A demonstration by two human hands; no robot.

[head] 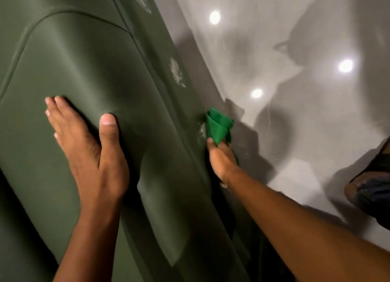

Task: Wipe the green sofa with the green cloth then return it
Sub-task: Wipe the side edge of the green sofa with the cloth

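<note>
The green sofa (88,56) fills the left half of the view, its smooth cushion bulging toward me. My left hand (88,153) lies flat on the cushion, fingers spread, holding nothing. My right hand (221,157) grips a folded bright green cloth (218,126) and presses it against the sofa's front edge, beside a whitish smear. Two more whitish worn patches (176,71) show further up that edge. My fingers under the cloth are hidden.
A glossy grey floor (295,49) runs along the right of the sofa, reflecting round ceiling lights (214,17). A foot in a dark sandal (371,186) stands on the floor at the right edge.
</note>
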